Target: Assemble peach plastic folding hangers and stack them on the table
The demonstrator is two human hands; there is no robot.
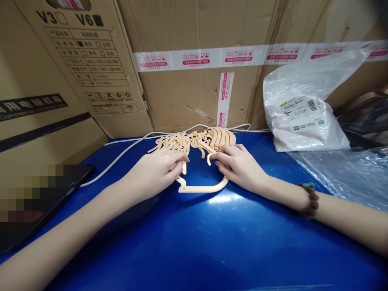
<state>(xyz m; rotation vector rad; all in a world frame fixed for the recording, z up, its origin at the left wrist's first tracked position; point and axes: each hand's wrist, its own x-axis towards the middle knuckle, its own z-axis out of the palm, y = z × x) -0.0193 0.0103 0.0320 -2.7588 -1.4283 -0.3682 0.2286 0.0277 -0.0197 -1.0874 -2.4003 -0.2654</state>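
My left hand point(165, 166) is closed, with a small cream plastic piece point(184, 167) sticking out between its thumb and fingers. My right hand point(239, 165) has its fingers bent at the right side of the pile; a cream hook-shaped piece point(209, 159) shows at its fingertips, and what lies under them is hidden. Between and below both hands lies a curved cream plastic hanger arm point(206, 188), its ends running up near each hand. Behind them are a heap of small cream hooks point(176, 141) and a nested stack of curved hanger arms point(223, 137).
Everything lies on a blue tabletop point(194, 242). Cardboard boxes point(182, 28) wall off the back and left. A white cable point(118, 161) runs behind the pile. At right stand a white plastic parcel bag point(306, 121) and clear plastic film point(348, 173). A black-edged device point(75, 184) lies left.
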